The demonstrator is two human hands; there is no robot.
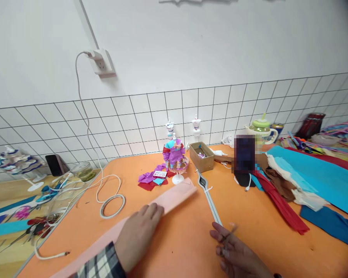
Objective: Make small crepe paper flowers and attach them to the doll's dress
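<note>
My left hand (137, 237) lies flat, fingers together, on a long pink strip of crepe paper (174, 197) that runs diagonally across the orange table (185, 247). My right hand (237, 255) rests low at the front, fingers curled around a small pair of scissors (229, 236) whose blades are blurred. A grey-white ruler-like strip (210, 200) lies just beyond my right hand. A small mannequin in a purple, blue and red paper dress (175, 156) stands farther back.
A cardboard box (201, 156) and two bare mini mannequins (196, 127) stand by the tiled wall. Blue, red, brown and white paper sheets (301, 181) pile up at right. A white charging cable (111, 202) coils at left. Purple and red scraps (150, 179) lie near the doll.
</note>
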